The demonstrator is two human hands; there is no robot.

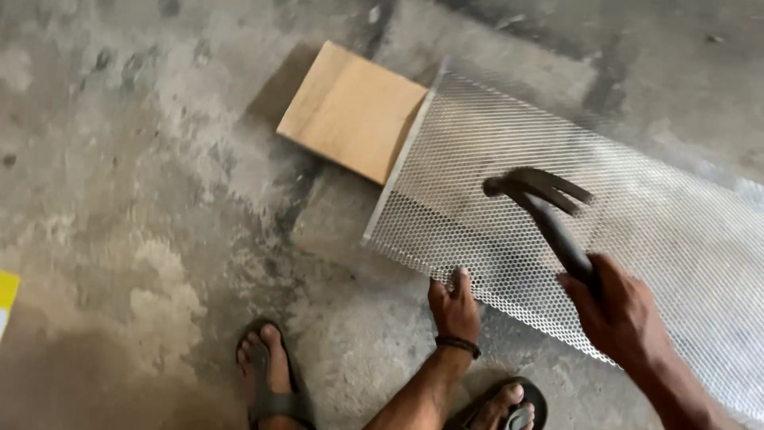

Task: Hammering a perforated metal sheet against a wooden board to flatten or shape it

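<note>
- Metal mesh (605, 239), a pale sheet of small diamond-shaped holes, lies flat on the concrete floor (159, 159) and runs from the picture's middle out past the right edge.
- Its upper left end has a straight folded border, and that end rests on or against a wood block (350, 107); I cannot tell which.
- The block is a flat, light brown square, lying at an angle on the floor, with a dark shadow along its left side.
- The left hand (454, 306) presses down on the near edge of the mesh, fingers together and pointing away from the person, palm down; it grips nothing.
- A dark band sits around the left wrist.
- The right hand (617, 314) is closed around the handle of a hammer (541, 203), held up above the mesh.
- The hammer is dark, its head over the middle of the sheet, with the curved, forked claw pointing right; it is slightly blurred.
- Two feet in dark sandals (270, 382) stand on the floor at the bottom edge, one left of the left forearm, the other below it.
- A yellow scrap (6, 295) shows at the far left edge, well apart from the hands.
- The floor is grey, stained and patchy.
</note>
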